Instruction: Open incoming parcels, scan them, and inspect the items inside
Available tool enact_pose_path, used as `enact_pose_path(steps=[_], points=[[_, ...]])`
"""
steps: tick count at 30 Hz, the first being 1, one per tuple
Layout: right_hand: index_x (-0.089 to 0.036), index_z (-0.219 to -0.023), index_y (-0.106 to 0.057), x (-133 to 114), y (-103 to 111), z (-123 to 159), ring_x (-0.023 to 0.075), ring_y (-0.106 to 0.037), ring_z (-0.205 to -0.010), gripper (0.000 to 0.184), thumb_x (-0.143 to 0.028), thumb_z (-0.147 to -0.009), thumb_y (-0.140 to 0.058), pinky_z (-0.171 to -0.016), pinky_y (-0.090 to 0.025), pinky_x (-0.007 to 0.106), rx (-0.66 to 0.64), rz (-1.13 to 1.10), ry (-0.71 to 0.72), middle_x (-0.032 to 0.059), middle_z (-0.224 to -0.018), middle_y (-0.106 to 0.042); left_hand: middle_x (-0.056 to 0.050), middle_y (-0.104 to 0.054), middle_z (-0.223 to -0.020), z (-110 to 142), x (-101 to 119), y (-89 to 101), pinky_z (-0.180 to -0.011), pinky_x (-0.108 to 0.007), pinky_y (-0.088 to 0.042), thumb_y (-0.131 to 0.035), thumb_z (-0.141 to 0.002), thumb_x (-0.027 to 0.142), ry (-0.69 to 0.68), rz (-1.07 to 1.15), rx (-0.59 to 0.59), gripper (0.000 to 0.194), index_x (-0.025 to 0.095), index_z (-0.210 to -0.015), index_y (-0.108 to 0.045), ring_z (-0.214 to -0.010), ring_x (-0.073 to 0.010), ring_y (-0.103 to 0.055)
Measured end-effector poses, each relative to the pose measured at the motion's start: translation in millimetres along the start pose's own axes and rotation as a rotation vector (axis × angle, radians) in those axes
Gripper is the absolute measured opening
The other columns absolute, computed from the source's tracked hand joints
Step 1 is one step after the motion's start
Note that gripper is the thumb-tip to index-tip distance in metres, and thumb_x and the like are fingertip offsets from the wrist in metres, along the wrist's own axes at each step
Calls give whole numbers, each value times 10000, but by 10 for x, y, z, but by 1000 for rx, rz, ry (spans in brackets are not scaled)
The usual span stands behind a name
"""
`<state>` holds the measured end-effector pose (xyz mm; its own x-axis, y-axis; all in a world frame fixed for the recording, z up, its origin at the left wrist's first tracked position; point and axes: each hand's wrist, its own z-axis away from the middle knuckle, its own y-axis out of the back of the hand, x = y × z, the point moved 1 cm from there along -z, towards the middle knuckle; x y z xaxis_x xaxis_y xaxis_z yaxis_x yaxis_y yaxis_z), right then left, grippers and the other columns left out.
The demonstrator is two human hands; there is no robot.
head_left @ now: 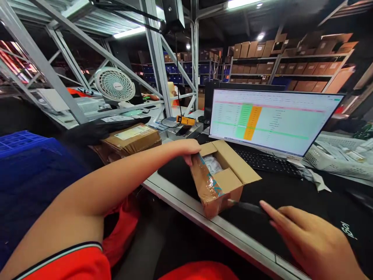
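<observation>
A small cardboard box (223,182) with its top flaps open stands on the black mat (291,194) of the desk. Inside it shows a white wrapped item (212,163). Clear tape with blue print covers its near side. My left hand (188,149) grips the box's far-left top edge, fingers curled over it. My right hand (309,237) is closed on a thin dark tool (246,206), held like a pen or cutter. The tool's tip touches the box's lower right corner.
A monitor (271,118) showing a spreadsheet and a black keyboard (265,161) stand behind the box. A taped brown parcel (131,142) lies at left near a blue crate (20,142). A white fan (114,84), a white basket (338,159) and box-filled shelves (291,64) are around.
</observation>
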<state>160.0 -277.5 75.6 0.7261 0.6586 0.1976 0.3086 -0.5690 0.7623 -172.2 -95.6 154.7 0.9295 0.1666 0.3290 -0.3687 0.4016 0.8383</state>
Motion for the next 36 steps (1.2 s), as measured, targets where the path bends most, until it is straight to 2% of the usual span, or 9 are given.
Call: enact_pose_path(steps=[2, 4, 9, 15, 22, 26, 31, 34, 36], points=[[-221, -1381, -552, -172, -59, -108, 140, -595, -646, 360, -242, -1036, -450, -575, -449, 300, -3, 65, 105, 20, -890, -656, -147, -695, -546, -5, 1, -17, -595, -278, -586, -420, -878, 274, -17, 17, -18, 372, 69, -813, -723, -564, -258, -724], [-193, -1357, -569, -239, -117, -173, 149, -580, -650, 347, -213, -1030, -457, -592, -421, 322, -3, 122, 136, 25, -876, -644, -158, -701, -561, -4, 3, -29, -584, -282, -586, -400, -887, 271, -32, 34, -19, 393, 47, -854, -721, -564, -258, -724], [-175, -1342, -581, -230, -142, -219, 158, -552, -653, 348, -165, -1030, -427, -600, -355, 340, 6, 187, 151, 31, -859, -627, -196, -714, -602, -7, -21, -51, -573, -296, -595, -396, -879, 250, -58, 72, -13, 407, -20, -974, -685, -571, -266, -728], [-198, -1358, -569, -221, -109, -204, 144, -531, -669, 344, -188, -1030, -465, -638, -354, 325, 6, 188, 119, 20, -870, -624, -189, -721, -613, -41, -69, -55, -563, -295, -598, -381, -906, 293, -108, 99, -15, 433, -16, -1024, -661, -560, -261, -728], [-192, -1359, -561, -169, -98, -239, 159, -524, -692, 427, -84, -969, -426, -640, -323, 333, -48, 213, 130, 33, -895, -614, -188, -723, -634, -64, -84, -55, -561, -294, -606, -378, -904, 229, -130, 146, -17, 388, -21, -1109, -592, -589, -263, -741], [-213, -1315, -589, -51, -64, -253, 156, -476, -646, 377, -120, -981, -439, -618, -301, 330, -58, 226, 106, 19, -864, -592, -150, -710, -602, -71, -152, -68, -539, -282, -598, -361, -910, 214, -154, 189, -4, 392, 1, -1211, -495, -562, -250, -733], [-217, -1270, -628, 119, -95, -199, 160, -412, -564, 375, -96, -978, -426, -556, -208, 351, -38, 391, -42, -2, -726, -524, -47, -665, -527, -50, -326, -155, -481, -242, -564, -360, -899, 214, -231, 295, 74, 356, 100, -1226, -443, -527, -226, -717], [-225, -1299, -609, 52, -101, -165, 147, -458, -601, 311, -207, -1027, -459, -576, -264, 333, 38, 287, -2, 1, -805, -585, -9, -626, -476, -43, -434, -219, -402, -231, -515, -375, -882, 224, -278, 409, 163, 335, 133, -1192, -460, -453, -226, -679], [-222, -1338, -583, -64, -90, -164, 142, -516, -676, 328, -211, -1036, -454, -640, -321, 321, 45, 174, 66, 12, -885, -619, -9, -622, -470, -43, -467, -243, -376, -236, -499, -381, -876, 222, -274, 423, 174, 331, 131, -1182, -472, -429, -230, -663]])
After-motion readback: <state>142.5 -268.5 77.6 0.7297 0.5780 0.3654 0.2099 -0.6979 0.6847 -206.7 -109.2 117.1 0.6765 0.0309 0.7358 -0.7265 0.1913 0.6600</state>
